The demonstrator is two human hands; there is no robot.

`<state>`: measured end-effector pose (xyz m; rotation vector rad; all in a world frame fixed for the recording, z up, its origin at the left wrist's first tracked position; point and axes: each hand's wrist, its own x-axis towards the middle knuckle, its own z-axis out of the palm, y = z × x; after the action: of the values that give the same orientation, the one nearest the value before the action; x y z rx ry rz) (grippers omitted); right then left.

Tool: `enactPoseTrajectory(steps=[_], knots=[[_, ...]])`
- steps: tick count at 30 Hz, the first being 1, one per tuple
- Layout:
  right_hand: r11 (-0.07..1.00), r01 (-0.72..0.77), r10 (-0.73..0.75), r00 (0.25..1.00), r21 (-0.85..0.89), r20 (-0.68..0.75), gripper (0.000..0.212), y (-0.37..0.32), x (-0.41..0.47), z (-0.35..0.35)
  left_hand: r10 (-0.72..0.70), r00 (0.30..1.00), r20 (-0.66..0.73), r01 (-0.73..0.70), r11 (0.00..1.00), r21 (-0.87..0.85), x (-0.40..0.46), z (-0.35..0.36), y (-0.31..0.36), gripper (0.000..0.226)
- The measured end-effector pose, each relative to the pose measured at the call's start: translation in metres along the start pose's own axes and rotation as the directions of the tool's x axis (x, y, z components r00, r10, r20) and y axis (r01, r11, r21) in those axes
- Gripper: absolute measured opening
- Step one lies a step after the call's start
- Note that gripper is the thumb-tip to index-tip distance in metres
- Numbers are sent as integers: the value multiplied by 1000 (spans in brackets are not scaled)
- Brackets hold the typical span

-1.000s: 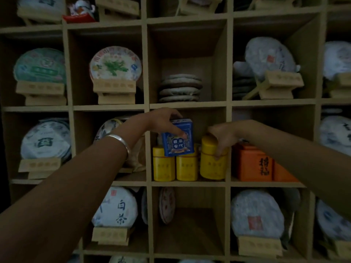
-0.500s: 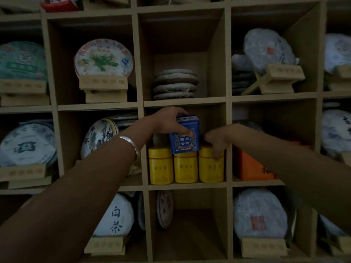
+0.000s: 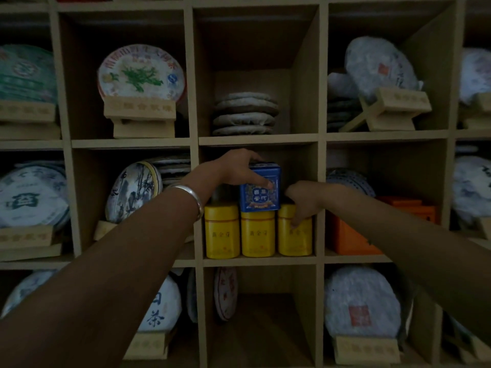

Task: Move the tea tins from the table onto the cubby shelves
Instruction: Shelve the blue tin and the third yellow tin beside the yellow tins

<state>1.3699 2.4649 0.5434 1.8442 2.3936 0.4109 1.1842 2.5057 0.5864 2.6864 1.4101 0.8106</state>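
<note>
Both arms are reaching into the middle cubby of the wooden cubby shelves (image 3: 259, 139), where three yellow tins are standing side by side along the near edge of the cubby floor: the left yellow tin (image 3: 221, 231), the middle yellow tin (image 3: 257, 233) and the right yellow tin (image 3: 295, 233).

The left hand (image 3: 233, 168) is gripping the blue tin (image 3: 261, 188) from above and from its left side, the thumb lying across the printed front face while the other fingers are curling over the lid. The blue tin is sitting upright on top of the yellow row — mostly over the middle tin, its right edge reaching toward the right one. A silver bangle (image 3: 190, 195) is circling the left wrist.

The right hand (image 3: 303, 199) is closing around the top of the right yellow tin, fingers pointing down over its lid and upper front; how firmly it is clasping is hard to tell in this dim light.

In the cubby just to the right, an orange box (image 3: 350, 236) is standing on the same shelf level, partly hidden by the right forearm. In the cubby directly above, a stack of flat tea cakes (image 3: 245, 114) is lying toward the far wall. Other cubbies — left, right and below — are holding paper-wrapped round tea cakes propped on small wooden stands, such as the one with green print (image 3: 140, 73) up and to the left.
</note>
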Motion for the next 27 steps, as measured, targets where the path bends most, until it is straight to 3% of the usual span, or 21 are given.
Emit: enactPoseTrajectory(steps=[5,10,27], knots=[[1000,4,-4,1000,-28,-11,63,-2,-3,-3,-22,998,-52,22,1000,-14,3,3,-3,96],[1000,-2,2,1000,2,-8,73,0,-4,-1,-10,999,-38,9,1000,-25,7,5,-5,77],[999,23,-22,999,23,-46,71,2,-4,6,-29,998,-48,22,990,-142,9,10,-16,70]])
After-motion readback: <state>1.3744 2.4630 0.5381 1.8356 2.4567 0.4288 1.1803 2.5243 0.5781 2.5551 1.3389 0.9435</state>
